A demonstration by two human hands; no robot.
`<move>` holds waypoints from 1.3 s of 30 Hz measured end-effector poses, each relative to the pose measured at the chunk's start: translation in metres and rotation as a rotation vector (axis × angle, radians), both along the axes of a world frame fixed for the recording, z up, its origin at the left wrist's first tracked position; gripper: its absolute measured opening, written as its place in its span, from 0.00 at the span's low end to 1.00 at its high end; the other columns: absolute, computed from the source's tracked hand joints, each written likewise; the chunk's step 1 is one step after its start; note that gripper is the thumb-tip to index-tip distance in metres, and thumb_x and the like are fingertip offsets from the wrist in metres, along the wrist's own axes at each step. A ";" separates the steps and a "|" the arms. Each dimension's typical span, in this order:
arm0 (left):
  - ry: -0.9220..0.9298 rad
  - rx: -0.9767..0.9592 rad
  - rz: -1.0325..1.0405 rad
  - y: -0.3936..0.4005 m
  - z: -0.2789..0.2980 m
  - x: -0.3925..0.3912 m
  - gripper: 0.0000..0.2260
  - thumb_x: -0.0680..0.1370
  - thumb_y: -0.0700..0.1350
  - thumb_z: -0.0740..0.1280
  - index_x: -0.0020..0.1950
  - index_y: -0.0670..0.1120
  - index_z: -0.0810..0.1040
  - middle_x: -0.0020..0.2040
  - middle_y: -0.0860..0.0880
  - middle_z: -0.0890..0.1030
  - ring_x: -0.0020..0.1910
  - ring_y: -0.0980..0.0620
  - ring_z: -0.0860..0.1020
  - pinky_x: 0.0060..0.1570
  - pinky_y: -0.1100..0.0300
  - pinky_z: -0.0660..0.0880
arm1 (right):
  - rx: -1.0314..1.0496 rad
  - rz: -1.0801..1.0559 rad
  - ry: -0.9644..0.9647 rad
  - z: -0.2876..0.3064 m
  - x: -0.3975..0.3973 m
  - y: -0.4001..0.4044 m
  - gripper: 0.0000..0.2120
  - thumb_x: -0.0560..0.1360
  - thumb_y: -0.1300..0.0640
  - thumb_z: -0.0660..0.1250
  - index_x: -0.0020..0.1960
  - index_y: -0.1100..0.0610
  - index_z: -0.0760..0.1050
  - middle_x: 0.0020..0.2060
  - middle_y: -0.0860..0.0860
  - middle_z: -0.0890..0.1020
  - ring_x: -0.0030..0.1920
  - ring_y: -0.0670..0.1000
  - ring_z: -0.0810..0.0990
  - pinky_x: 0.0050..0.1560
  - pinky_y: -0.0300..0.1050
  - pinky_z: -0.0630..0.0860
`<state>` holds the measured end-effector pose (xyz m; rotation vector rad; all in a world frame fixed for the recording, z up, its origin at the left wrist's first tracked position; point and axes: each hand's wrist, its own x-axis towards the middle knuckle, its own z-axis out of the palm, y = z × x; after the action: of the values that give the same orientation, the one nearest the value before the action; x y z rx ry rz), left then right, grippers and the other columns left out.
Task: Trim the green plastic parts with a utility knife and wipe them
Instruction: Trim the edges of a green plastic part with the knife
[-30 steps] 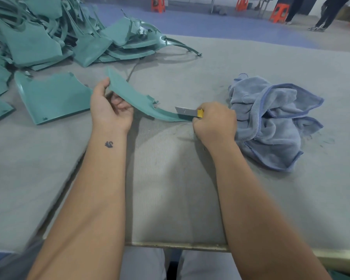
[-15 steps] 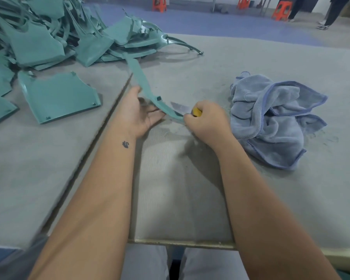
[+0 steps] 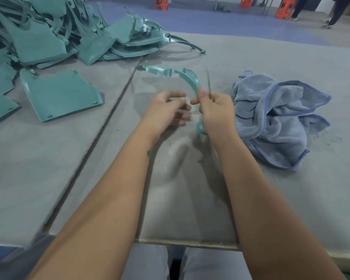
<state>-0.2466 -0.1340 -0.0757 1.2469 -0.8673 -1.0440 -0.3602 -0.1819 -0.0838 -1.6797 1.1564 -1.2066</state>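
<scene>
A curved green plastic part (image 3: 187, 77) arcs up over the table in front of me, and its lower end shows below my right hand. My right hand (image 3: 217, 114) grips the utility knife (image 3: 208, 82), whose thin blade points up and away, and its thumb and forefinger also pinch the green part. My left hand (image 3: 167, 111) is blurred, just left of the right hand, with its fingers curled toward the part. Whether it touches the part is unclear. A crumpled blue cloth (image 3: 279, 120) lies on the table right of my right hand.
A big heap of green plastic parts (image 3: 49, 35) fills the far left of the grey table (image 3: 190, 188). One flat green panel (image 3: 61, 96) lies apart, left of my hands. Orange stools (image 3: 283, 8) and standing people are on the floor beyond.
The green part has swung from a slanted strip into an upright arc. The knife has lifted off it, blade now pointing up. My right hand has taken hold of the part, and both hands came closer together.
</scene>
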 end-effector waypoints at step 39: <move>0.020 0.026 -0.063 -0.009 -0.008 0.018 0.22 0.79 0.59 0.58 0.52 0.42 0.81 0.26 0.54 0.68 0.23 0.57 0.62 0.22 0.66 0.57 | 0.186 0.345 -0.044 -0.006 0.007 0.004 0.15 0.81 0.56 0.62 0.35 0.57 0.72 0.18 0.41 0.67 0.22 0.41 0.63 0.27 0.33 0.62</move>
<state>-0.2290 -0.1429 -0.0842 1.2358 -0.8853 -1.1197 -0.3527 -0.1783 -0.0901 -1.6207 0.8781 -0.8887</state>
